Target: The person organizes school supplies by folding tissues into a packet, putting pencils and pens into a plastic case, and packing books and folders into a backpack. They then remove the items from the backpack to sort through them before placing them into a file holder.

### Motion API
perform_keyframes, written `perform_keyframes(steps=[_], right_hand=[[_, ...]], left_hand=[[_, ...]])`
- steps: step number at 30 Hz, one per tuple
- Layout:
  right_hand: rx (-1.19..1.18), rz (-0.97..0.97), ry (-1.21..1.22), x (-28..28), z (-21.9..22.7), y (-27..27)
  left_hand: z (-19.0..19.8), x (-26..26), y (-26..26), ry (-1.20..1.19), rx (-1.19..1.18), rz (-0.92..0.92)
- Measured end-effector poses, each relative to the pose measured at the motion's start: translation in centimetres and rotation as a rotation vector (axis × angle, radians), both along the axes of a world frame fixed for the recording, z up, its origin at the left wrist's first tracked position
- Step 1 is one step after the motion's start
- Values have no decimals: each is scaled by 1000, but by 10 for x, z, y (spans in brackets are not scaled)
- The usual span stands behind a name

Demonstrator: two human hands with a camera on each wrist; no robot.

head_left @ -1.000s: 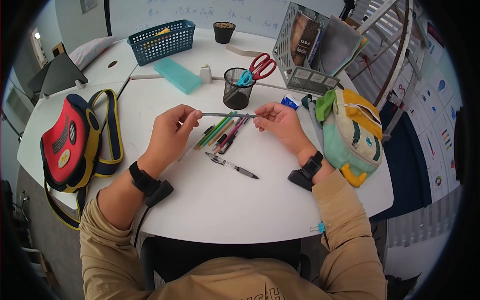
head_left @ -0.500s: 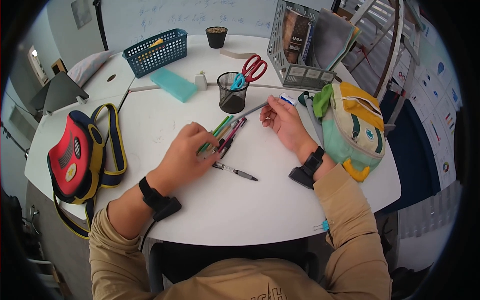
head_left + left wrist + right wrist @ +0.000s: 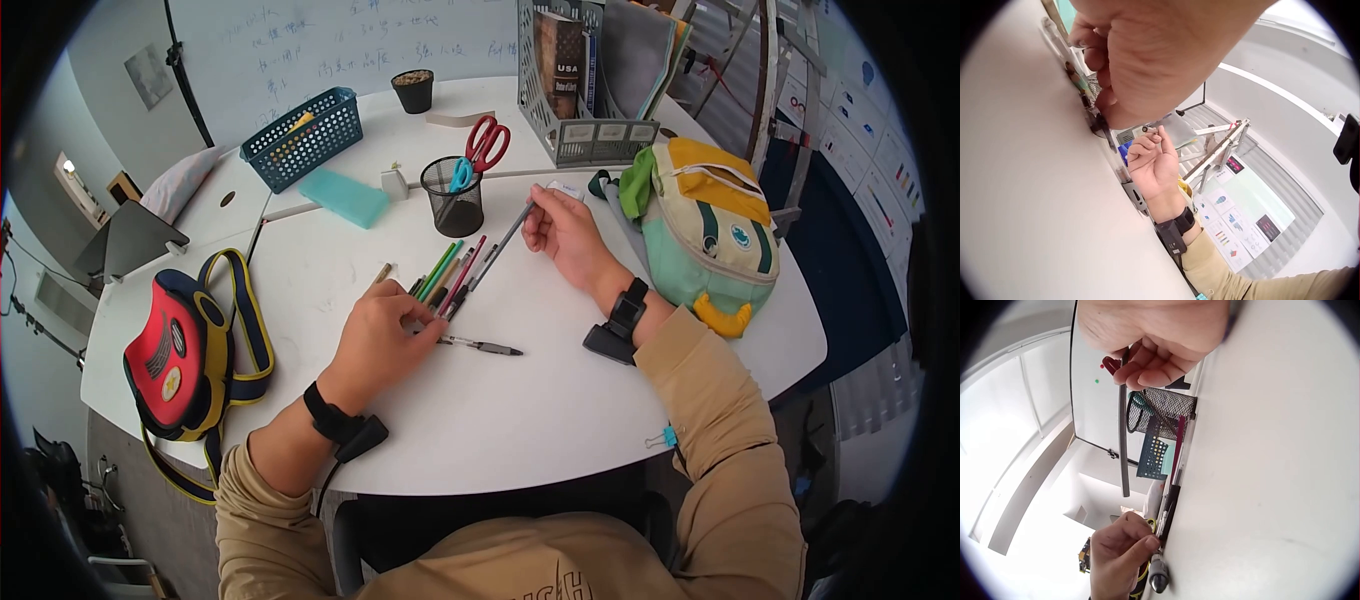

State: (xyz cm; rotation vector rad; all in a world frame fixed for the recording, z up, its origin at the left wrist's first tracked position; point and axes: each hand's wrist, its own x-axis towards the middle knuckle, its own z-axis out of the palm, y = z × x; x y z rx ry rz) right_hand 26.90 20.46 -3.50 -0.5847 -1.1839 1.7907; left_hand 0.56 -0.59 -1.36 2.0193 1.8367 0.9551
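Note:
My right hand pinches a grey pencil between thumb and fingers, tilted, its lower end over the pens. In the right wrist view the pencil stands apart from the table. At the near left side of the pile of pens and pencils, my left hand has its fingers bent low. Its thumb tip overlaps the end of a clear pen with a grey grip; I cannot tell whether it pinches anything. A tan stick shows beyond its knuckles. Behind the pile stands a black mesh cup with scissors.
A red backpack lies at the left, a green and cream bag at the right. Farther back are a teal case, a blue basket, a potted plant and a grey file holder.
The left hand let go of the grey pencil's end and moved down to the pens. The right hand kept the pencil, now tilted instead of level. The head view has also shifted.

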Motion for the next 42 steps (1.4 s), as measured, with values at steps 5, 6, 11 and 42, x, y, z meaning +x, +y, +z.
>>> perform_keyframes(steps=[5, 6, 11, 42], right_hand=[[-18, -1, 22, 0, -2, 2], [-22, -3, 32, 0, -3, 3], [-33, -1, 49, 0, -4, 4], [112, 225, 7, -1, 0, -9]], left_hand=[[0, 0, -1, -13, 5, 13], [0, -1, -1, -19, -3, 14], [-3, -3, 1, -62, -42, 58], [-7, -6, 11, 36, 48, 203]])
